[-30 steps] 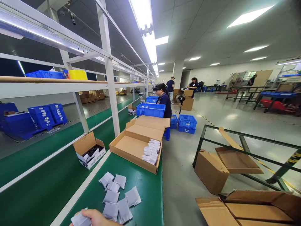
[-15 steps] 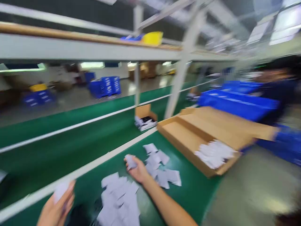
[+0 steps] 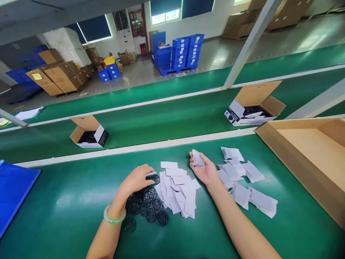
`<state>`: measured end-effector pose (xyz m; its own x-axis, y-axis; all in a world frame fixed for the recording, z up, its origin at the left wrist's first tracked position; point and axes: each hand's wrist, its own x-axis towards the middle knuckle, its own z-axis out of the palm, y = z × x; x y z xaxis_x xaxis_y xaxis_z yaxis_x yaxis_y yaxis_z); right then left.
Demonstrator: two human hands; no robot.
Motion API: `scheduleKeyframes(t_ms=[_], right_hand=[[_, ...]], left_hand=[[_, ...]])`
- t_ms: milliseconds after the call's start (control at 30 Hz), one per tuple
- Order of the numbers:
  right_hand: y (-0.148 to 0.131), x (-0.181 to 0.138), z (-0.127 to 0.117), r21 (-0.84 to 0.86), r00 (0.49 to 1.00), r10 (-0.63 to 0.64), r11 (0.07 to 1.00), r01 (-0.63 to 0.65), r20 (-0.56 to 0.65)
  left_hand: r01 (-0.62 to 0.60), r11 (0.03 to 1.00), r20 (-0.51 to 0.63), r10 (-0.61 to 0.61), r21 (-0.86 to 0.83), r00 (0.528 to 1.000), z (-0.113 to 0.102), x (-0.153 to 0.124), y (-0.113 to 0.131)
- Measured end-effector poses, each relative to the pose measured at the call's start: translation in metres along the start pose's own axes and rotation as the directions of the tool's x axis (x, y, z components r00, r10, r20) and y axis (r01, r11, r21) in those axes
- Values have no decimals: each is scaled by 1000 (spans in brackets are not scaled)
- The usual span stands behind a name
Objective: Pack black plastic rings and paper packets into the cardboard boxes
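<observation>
My left hand (image 3: 138, 178), a green bangle on its wrist, reaches over a heap of black round plastic parts (image 3: 148, 197). Between its thumb and fingers shows the edge of a white card (image 3: 151, 173); a black disc lies right by the thumb. My right hand (image 3: 205, 169) is turned palm up, fingers curled around a small white packet (image 3: 198, 158). Between the hands lies a loose pile of white cards (image 3: 178, 190). Several filled white packets (image 3: 241, 194) are scattered to the right of my right hand.
An open cardboard tray (image 3: 302, 169) stands at the right. Two small open boxes, one at left (image 3: 90, 133) and one at right (image 3: 253, 108), sit on the green belt (image 3: 167, 120) behind the white rail. A blue bin (image 3: 16, 194) edges in at far left.
The view has swung left and steadied. My left hand has come to the black round parts, still with something white in its fingers. My right hand keeps its packet.
</observation>
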<state>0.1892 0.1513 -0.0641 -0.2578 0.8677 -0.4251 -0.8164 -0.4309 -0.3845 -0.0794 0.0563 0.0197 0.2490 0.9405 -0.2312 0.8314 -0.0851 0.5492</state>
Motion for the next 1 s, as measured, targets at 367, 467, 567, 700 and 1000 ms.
scheduleKeyframes(t_ms=[367,467,567,700,1000], right_hand=[[-1,-2,1,-25,1000,12,1000,-12,-20],[-1,-2,0,-41,999,21,999,-23,-46],[-2,-4,4,-56,997,27,998,-30,-68],[-3,-8,11,-54,994,39,998,-45,-105],[-4,-6,14,-39,988,61,997,-67,-143]], left_hand=[[26,999,-156,-21,31,988,20,2,9],[8,999,-173,-15,-39,985,15,1,9],[-12,990,-222,-20,-139,975,-2,0,-2],[83,972,-552,-195,-222,811,-60,-4,-50],[477,876,-732,-277,73,622,-184,41,-174]])
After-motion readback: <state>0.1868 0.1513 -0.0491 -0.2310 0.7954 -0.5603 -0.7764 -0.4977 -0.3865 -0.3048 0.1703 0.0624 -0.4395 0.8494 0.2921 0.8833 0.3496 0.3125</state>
